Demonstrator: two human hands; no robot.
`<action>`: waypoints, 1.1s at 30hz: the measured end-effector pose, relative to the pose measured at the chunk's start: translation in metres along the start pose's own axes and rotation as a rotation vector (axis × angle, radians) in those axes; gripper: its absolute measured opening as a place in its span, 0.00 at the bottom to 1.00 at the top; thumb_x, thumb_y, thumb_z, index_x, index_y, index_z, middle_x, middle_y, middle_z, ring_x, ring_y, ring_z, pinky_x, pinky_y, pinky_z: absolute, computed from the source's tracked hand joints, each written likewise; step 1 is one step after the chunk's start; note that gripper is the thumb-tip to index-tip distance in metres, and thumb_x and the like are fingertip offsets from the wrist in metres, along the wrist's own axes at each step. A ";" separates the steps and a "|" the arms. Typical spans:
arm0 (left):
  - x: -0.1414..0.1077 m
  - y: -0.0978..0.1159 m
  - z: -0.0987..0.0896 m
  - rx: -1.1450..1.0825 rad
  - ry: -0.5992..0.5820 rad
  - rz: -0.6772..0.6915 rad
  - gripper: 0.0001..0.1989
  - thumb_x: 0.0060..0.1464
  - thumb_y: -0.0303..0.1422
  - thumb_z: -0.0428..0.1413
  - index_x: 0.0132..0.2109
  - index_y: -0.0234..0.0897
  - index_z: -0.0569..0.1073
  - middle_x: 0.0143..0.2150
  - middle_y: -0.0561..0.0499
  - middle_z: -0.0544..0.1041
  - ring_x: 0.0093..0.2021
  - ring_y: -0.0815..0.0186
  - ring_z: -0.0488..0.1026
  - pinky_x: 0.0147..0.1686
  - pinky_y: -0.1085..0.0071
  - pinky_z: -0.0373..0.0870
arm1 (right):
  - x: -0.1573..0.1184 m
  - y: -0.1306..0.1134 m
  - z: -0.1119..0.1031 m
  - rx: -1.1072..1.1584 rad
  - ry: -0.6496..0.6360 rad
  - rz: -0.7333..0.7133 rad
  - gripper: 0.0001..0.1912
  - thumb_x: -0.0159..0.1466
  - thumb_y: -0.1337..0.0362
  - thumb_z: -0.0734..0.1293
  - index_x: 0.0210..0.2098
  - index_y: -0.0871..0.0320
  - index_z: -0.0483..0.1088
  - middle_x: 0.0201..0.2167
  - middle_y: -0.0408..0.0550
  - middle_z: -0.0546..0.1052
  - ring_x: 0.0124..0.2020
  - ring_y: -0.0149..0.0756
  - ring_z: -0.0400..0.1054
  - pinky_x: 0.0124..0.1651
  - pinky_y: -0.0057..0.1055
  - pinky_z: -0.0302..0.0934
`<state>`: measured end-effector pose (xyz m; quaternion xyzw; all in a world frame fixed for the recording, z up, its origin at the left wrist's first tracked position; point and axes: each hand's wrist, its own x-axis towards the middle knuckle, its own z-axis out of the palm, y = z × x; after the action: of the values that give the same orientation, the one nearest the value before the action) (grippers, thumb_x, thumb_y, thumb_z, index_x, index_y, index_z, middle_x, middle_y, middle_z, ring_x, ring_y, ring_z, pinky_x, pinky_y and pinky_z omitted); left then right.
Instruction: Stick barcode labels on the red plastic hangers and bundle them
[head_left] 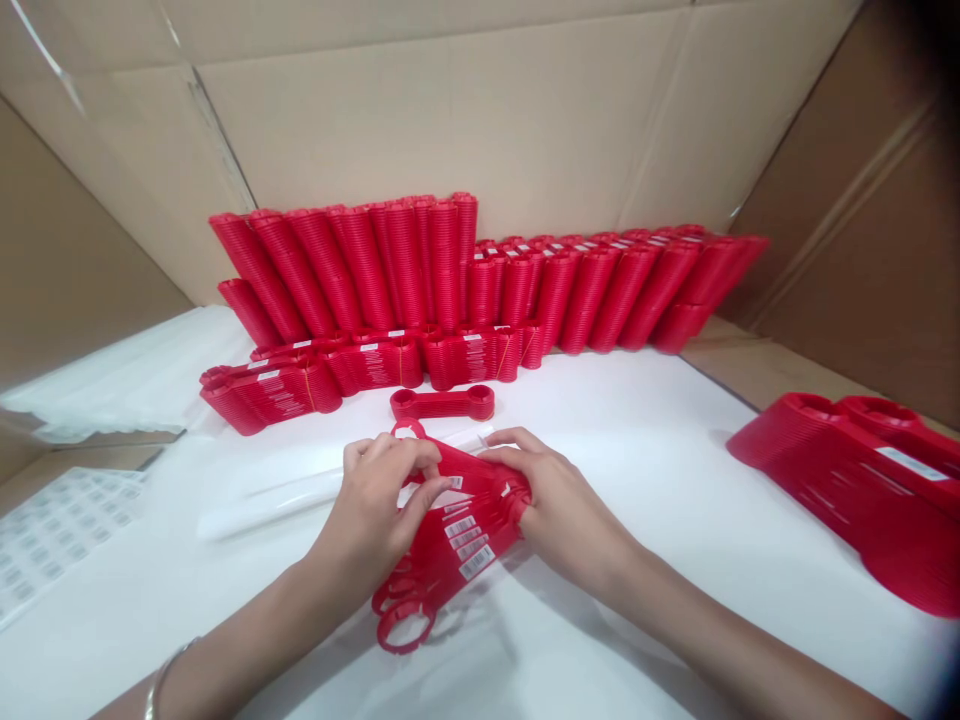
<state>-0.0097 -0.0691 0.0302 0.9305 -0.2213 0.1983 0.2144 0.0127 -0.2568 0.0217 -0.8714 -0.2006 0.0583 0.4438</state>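
Note:
Several flat red plastic pieces (487, 540) with ring-shaped ends are fanned out at the middle, white barcode labels showing on them. My right hand (559, 495) grips their gathered right ends, thumb and fingers wrapped round them. At the upper left of the fan, my left hand (394, 490) pinches one red piece by its label, thumb against fingers. Just beyond the hands, a small stack of red pieces (442, 403) lies on the white table (622, 620).
Tall stacks of red pieces (405, 265) line the cardboard wall (450, 120), with banded bundles (277, 390) before them. More stacks (847, 480) stand at right. Label sheets (60, 540) and white plastic bags (142, 370) lie at left; a clear wrapper (277, 500) is behind my left hand.

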 end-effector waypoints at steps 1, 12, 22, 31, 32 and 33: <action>0.000 0.000 0.000 0.002 0.003 0.004 0.02 0.56 0.29 0.51 0.36 0.36 0.64 0.31 0.57 0.69 0.32 0.71 0.64 0.40 0.69 0.53 | 0.000 0.000 0.000 0.002 0.000 0.002 0.28 0.47 0.80 0.55 0.40 0.52 0.73 0.48 0.44 0.66 0.37 0.32 0.66 0.42 0.31 0.61; 0.001 -0.001 -0.002 0.003 -0.009 0.050 0.01 0.56 0.29 0.50 0.35 0.37 0.64 0.30 0.57 0.69 0.31 0.72 0.63 0.39 0.69 0.53 | 0.000 -0.001 -0.001 -0.003 -0.005 0.007 0.28 0.49 0.79 0.55 0.41 0.52 0.73 0.49 0.44 0.65 0.38 0.33 0.67 0.43 0.33 0.61; 0.000 -0.001 0.000 0.017 -0.007 0.058 0.02 0.56 0.27 0.51 0.35 0.36 0.64 0.30 0.57 0.70 0.31 0.72 0.63 0.40 0.69 0.52 | -0.001 -0.002 -0.001 0.013 -0.013 -0.009 0.29 0.49 0.80 0.55 0.42 0.52 0.73 0.49 0.44 0.66 0.37 0.33 0.67 0.40 0.31 0.62; 0.001 0.001 0.004 0.183 0.058 0.223 0.03 0.56 0.26 0.49 0.34 0.34 0.67 0.30 0.53 0.71 0.32 0.70 0.61 0.38 0.68 0.53 | -0.004 -0.003 0.001 0.020 -0.002 -0.060 0.33 0.46 0.82 0.54 0.45 0.52 0.71 0.49 0.45 0.66 0.39 0.33 0.67 0.42 0.30 0.62; 0.001 0.001 0.005 0.217 0.074 0.257 0.03 0.55 0.26 0.49 0.35 0.34 0.67 0.30 0.53 0.71 0.32 0.69 0.60 0.37 0.68 0.53 | -0.005 -0.003 0.001 0.019 0.001 -0.065 0.33 0.46 0.82 0.54 0.45 0.52 0.71 0.50 0.45 0.66 0.39 0.33 0.67 0.43 0.30 0.62; 0.001 0.001 0.006 0.253 0.088 0.288 0.03 0.55 0.26 0.50 0.36 0.34 0.68 0.30 0.52 0.70 0.32 0.69 0.60 0.36 0.68 0.54 | -0.005 -0.004 0.001 0.017 0.001 -0.066 0.33 0.46 0.82 0.54 0.46 0.52 0.71 0.50 0.45 0.65 0.39 0.33 0.67 0.43 0.30 0.62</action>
<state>-0.0079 -0.0733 0.0266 0.8991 -0.3158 0.2938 0.0746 0.0067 -0.2558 0.0237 -0.8606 -0.2287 0.0448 0.4528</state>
